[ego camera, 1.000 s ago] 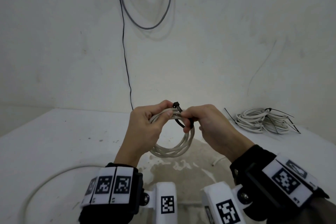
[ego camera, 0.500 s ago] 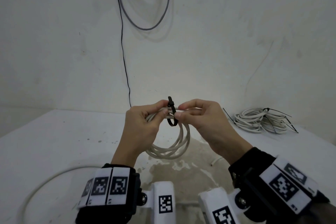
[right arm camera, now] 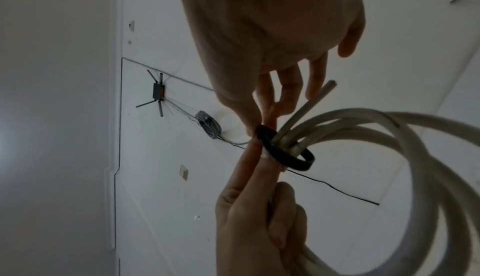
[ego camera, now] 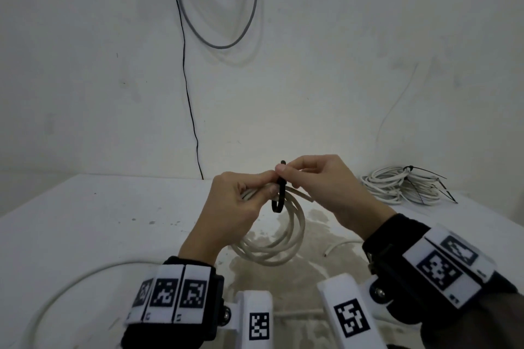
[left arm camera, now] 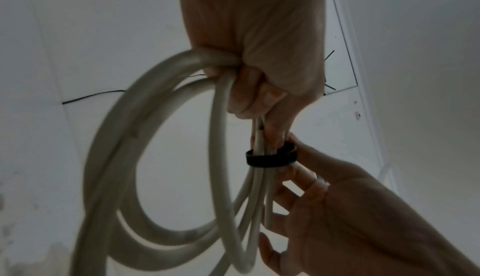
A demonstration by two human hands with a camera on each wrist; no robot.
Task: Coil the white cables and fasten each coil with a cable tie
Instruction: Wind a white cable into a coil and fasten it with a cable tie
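My left hand (ego camera: 232, 201) clamps the white coil (ego camera: 280, 246) beside the black cable tie (ego camera: 279, 195); right hand (ego camera: 317, 178) pinches its tail on the tie's other side — band crosses the strands, still slack.

No legible words, brand names or numbers appear in any view. The only signs are black-and-white square fiducial markers (coded patterns, not readable text): three side by side on the left wristband (ego camera: 170, 293), two on the right wristband (ego camera: 445, 263), and one each on the two white camera mounts, left (ego camera: 258, 326) and right (ego camera: 353, 319). Tiny dark marks below the wristband markers are too small to read.
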